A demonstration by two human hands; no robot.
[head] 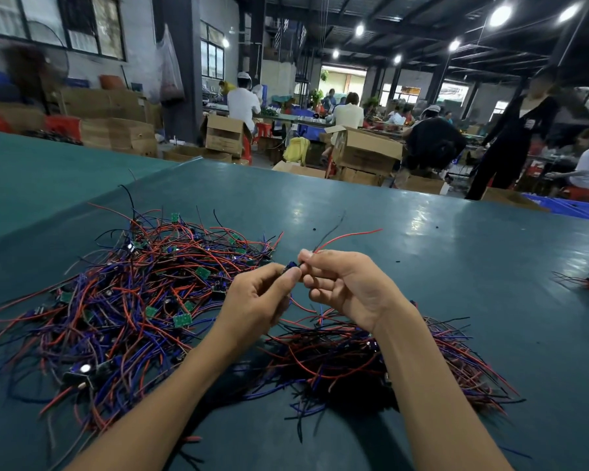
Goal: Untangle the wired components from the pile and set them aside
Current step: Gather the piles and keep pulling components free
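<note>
Centrally, above a teal table (422, 232), the left hand (255, 297) pinches a small dark wired component (290, 265) between thumb and fingertips. The right hand (347, 287) pinches its red and black wires (351, 235), which trail toward the upper right. The tangled pile (126, 294) fills the left of the frame; a straighter bundle (347, 362) lies lower right.

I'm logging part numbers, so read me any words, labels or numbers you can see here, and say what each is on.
No text can be read anywhere.
Print on the boxes: too blurred to read.
Any marks on the boards in the pile: too small to read.
The part pinched by the left hand and right hand: no marking shows.
</note>
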